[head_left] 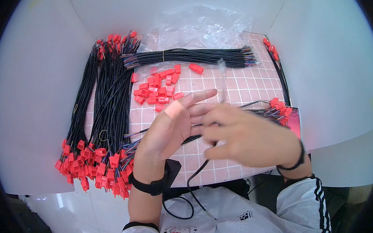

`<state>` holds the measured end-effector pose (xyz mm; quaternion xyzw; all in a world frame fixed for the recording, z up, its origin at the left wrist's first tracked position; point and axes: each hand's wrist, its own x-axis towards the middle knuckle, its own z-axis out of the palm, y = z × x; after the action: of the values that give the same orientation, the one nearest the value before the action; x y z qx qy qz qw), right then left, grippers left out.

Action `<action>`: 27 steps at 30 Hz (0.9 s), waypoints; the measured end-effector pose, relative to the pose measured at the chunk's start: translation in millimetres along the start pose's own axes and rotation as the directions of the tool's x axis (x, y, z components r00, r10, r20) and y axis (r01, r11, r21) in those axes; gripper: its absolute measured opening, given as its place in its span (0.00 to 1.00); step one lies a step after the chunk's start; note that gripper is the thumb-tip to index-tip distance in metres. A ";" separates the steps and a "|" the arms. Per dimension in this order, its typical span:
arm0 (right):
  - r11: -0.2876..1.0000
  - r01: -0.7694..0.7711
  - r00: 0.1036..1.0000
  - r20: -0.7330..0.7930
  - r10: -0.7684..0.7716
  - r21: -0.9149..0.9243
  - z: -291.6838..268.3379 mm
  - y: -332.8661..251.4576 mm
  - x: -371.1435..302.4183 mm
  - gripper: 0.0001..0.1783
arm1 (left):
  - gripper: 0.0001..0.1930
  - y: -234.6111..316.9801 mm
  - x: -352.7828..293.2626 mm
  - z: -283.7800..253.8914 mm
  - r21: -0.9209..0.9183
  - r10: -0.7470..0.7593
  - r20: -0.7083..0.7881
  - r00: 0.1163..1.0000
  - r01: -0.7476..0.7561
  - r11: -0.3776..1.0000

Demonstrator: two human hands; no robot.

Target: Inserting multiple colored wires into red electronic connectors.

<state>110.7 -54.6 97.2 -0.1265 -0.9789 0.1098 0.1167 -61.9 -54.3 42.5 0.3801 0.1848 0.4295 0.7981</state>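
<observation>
In the middle of the table my left hand (pixel 170 124) is raised, its fingers stretched out toward the right. Facing it, my right hand (pixel 247 134) is slightly blurred, with fingers curled close to the left fingertips. A black cable (pixel 190 176) comes out beneath the right thumb and hangs over the table edge onto my lap; the right fingers appear closed on it, though their grip is partly hidden. Behind both hands lies a bunch of cables with red connectors (pixel 280 110) at its right end. Beyond my left hand, several loose red connector housings (pixel 155 87) are heaped.
Large bundles of black cables (pixel 112 91) with red connectors fill the left side. A tied cable bundle (pixel 191 56) lies across the back, before a clear plastic bag (pixel 198 28). A few connector-ended cables (pixel 279 70) lie far right. White panels (pixel 328 65) enclose the table.
</observation>
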 end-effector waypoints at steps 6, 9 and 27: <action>0.972 0.115 0.993 -0.042 -0.109 0.203 42.1 15.8 14.6 0.06 | 0.07 -13.0 5.1 -8.1 0.078 0.039 -0.312 0.949 -0.015 0.997; 0.868 0.123 0.934 -0.352 0.062 0.480 36.5 48.4 26.9 0.07 | 0.09 -22.1 0.7 -29.7 0.315 0.318 -0.638 0.702 -0.139 0.939; 0.840 -0.531 0.808 -0.232 0.542 0.115 128.8 179.7 94.8 0.10 | 0.13 -24.0 -1.3 -33.6 0.312 0.343 -0.644 0.683 -0.175 0.934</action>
<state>28.4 117.0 -49.9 -0.4079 -0.8773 0.1428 0.2088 -70.4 -48.6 2.5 0.3033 0.4595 0.6248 0.5536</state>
